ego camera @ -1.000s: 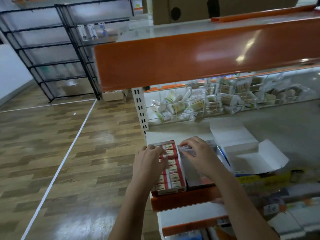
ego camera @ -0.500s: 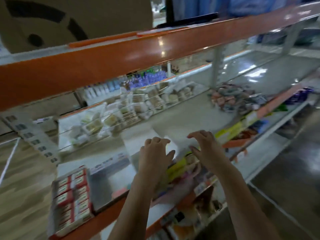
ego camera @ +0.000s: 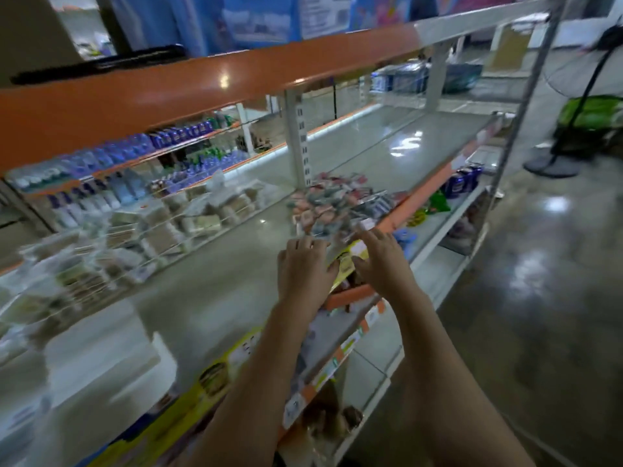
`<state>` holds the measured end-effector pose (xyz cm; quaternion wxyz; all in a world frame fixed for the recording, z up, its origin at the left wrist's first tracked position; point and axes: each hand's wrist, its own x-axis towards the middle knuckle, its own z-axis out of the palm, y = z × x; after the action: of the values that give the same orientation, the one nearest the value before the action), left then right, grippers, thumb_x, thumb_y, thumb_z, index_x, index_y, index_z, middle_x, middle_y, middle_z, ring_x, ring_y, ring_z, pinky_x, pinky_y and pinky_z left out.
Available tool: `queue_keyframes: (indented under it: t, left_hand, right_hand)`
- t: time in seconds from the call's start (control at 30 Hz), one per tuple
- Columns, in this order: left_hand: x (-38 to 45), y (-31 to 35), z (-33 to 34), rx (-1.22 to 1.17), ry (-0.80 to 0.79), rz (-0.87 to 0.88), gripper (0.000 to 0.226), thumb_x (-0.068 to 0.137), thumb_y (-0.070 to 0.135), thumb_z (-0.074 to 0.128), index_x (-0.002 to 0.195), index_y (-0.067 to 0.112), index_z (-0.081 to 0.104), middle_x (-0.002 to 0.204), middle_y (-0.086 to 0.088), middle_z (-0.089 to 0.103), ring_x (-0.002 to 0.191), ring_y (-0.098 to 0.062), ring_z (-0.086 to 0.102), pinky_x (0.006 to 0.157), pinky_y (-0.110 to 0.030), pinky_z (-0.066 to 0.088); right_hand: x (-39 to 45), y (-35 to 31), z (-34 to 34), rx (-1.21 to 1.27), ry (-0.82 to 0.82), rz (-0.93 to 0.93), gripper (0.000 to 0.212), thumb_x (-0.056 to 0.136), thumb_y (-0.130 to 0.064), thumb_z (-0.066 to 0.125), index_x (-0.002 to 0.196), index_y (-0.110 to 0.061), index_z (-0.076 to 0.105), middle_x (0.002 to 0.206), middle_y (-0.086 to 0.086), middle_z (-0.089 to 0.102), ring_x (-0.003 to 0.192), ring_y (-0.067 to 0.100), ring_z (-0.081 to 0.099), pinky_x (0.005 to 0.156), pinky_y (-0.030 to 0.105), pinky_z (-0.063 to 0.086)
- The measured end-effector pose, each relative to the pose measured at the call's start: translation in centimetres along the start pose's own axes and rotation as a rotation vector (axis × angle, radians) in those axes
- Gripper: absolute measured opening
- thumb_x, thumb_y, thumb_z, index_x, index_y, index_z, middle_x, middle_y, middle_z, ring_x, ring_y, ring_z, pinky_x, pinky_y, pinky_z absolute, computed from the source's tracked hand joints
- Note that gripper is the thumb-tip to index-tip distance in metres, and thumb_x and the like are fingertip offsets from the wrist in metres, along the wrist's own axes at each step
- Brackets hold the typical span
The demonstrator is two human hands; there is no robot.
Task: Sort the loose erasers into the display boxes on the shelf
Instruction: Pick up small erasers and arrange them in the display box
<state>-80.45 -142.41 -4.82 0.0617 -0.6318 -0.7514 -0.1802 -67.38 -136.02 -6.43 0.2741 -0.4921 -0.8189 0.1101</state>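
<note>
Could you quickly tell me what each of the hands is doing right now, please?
Left hand: open, holding nothing, fingers loosely bent, just short of the eraser pile.
Right hand: open, fingers spread, holding nothing.

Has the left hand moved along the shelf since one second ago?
Yes. The left hand left the red-and-white eraser box and went rightward along the grey shelf, near the loose pile.

We see a glossy orange shelf edge (ego camera: 202, 85) across the upper frame, a pale grey shelf surface (ego camera: 215, 284) mid-frame, pink-and-grey loose erasers (ego camera: 332, 205) centre right, a yellow label strip (ego camera: 188, 399) lower left, and blue bottles (ego camera: 182, 134) upper left.
</note>
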Motion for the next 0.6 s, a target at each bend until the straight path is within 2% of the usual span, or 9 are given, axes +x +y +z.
queue_keyframes:
  t: [0.17, 0.3, 0.47, 0.6]
  left_hand:
    - [7.9, 2.2, 4.6, 0.004, 0.025, -0.010, 0.046, 0.090, 0.045, 0.049, 0.129, 0.021, 0.050, 0.140, -0.005, 0.045, 0.131, -0.028, 0.034, 0.105, -0.040, 0.030]
    - [13.8, 2.8, 6.9, 0.011, 0.005, -0.052, 0.043, 0.090, 0.046, 0.050, 0.125, 0.022, 0.053, 0.130, -0.005, 0.051, 0.123, -0.026, 0.040, 0.099, -0.038, 0.033]
    - [20.1, 3.8, 9.5, -0.024, -0.021, -0.110, 0.030, 0.091, 0.040, 0.051, 0.116, 0.023, 0.055, 0.128, -0.002, 0.051, 0.120, -0.024, 0.043, 0.093, -0.038, 0.042]
    - [23.8, 4.1, 10.9, -0.013, -0.077, -0.180, 0.042, 0.089, 0.039, 0.057, 0.127, 0.020, 0.052, 0.125, -0.004, 0.052, 0.117, -0.023, 0.047, 0.093, -0.035, 0.044]
  right_hand:
    - [6.8, 5.3, 0.4, -0.028, -0.026, -0.003, 0.042, 0.086, -0.017, 0.058, 0.127, -0.010, 0.052, 0.129, 0.013, 0.050, 0.120, 0.033, 0.044, 0.095, 0.036, 0.032]
    - [12.7, 9.3, 1.0, 0.028, -0.040, -0.008, 0.040, 0.085, -0.017, 0.061, 0.125, -0.011, 0.055, 0.126, 0.013, 0.052, 0.120, 0.034, 0.045, 0.096, 0.038, 0.039]
    - [19.2, 13.8, 1.5, 0.010, -0.154, 0.008, 0.044, 0.087, -0.019, 0.058, 0.130, -0.017, 0.050, 0.132, 0.007, 0.048, 0.123, 0.027, 0.042, 0.101, 0.034, 0.034]
    - [22.9, 17.0, 2.4, 0.085, -0.188, -0.031, 0.040, 0.086, -0.015, 0.059, 0.126, -0.013, 0.053, 0.127, 0.010, 0.052, 0.120, 0.029, 0.045, 0.099, 0.032, 0.035]
